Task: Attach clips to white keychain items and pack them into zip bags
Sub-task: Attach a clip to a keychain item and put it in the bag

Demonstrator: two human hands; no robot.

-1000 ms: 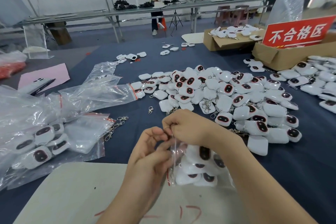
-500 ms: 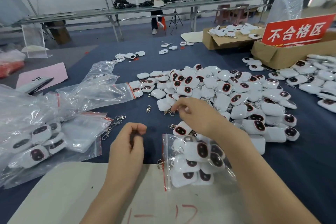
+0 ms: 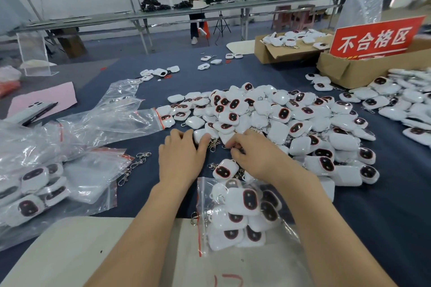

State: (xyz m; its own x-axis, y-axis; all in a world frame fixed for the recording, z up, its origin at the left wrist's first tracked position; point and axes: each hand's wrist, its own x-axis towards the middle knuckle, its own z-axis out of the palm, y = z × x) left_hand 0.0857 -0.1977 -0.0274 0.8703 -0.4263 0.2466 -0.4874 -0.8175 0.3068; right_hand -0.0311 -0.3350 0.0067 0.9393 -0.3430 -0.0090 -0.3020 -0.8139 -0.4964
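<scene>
Mid-task, I judge: a filled zip bag (image 3: 238, 214) at lower centre, the pile of white keychain items (image 3: 279, 119) at centre unpacked; left hand (image 3: 180, 158) flat on its edge, right hand (image 3: 254, 158) with grip curled over clips (image 3: 213, 143), holding I cannot tell what.

Fingertips of my right hand (image 3: 254, 158) are hidden against the pile (image 3: 291, 119); any grip cannot be confirmed. My right forearm (image 3: 314, 205) covers one side of the zip bag (image 3: 200, 212).
</scene>
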